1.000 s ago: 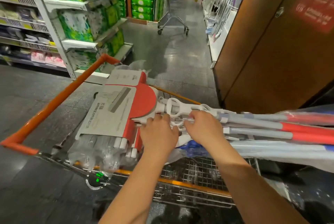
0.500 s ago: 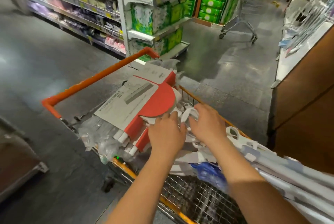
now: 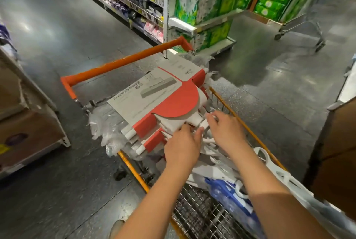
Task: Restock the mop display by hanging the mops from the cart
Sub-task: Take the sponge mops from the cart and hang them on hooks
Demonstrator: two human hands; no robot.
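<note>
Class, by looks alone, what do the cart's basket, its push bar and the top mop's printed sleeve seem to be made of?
Basket: bare metal wire, a shiny grey grid. Push bar: glossy orange, probably coated metal or plastic. Sleeve: matte cardboard, folded, with crisp edges.

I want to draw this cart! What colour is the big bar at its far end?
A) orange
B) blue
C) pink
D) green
A: the bar at the far end of the cart is orange, just past the boxed mops.
</note>
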